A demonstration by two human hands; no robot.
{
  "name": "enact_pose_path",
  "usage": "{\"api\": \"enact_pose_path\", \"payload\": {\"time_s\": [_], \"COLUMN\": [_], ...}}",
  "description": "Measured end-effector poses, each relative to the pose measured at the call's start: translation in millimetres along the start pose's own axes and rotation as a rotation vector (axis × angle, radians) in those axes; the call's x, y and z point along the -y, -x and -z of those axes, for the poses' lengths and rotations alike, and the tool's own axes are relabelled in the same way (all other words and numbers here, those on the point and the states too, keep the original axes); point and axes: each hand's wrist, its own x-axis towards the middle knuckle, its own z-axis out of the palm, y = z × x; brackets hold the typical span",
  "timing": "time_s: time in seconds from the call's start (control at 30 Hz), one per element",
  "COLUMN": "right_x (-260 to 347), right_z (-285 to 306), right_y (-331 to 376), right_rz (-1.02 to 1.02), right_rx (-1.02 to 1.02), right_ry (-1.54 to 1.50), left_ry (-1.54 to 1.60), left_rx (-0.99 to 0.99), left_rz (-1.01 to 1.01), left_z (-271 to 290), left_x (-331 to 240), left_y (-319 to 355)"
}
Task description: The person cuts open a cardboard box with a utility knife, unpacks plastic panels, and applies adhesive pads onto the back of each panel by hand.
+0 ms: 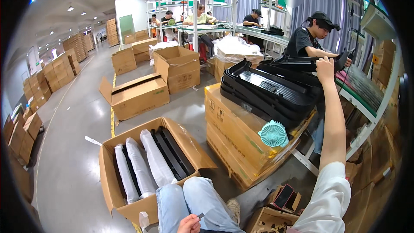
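My right arm reaches out to the right, and my right hand (325,69) is closed on the edge of a long black plastic panel (297,64). That panel lies over the end of a stack of black plastic trays (267,84) on a large cardboard carton (228,125). Low in the view, over my lap, my left hand (189,223) pinches a small dark strip (200,215). To the left of my knees stands an open carton (108,168) with black panels (172,151) on edge, some in white foam sleeves (140,168).
A teal handheld fan (274,133) rests on the carton. Beyond the stack a co-worker (312,36) works at a green-topped bench (362,103). A phone (283,196) leans by a small-parts box (267,222). Open cartons (140,95) stand ahead; stacked boxes (47,77) line the left.
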Motion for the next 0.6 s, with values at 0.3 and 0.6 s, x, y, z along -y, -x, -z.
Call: {"api": "enact_pose_path", "payload": {"time_s": [0.3,0.6], "right_x": [55.7,195.5], "right_z": [-2.4,200.3], "right_y": [-14.3,63.8], "right_rz": [-0.018,0.268], "right_rx": [0.182,0.074], "right_ry": [-0.073,-1.328], "left_ry": [0.077,-0.145], "left_rx": [-0.091,0.032], "left_rz": [0.077,-0.129], "left_z": [10.1,0.3], "left_x": [12.0,-3.7], "left_y": [-4.5,-3.8]}}
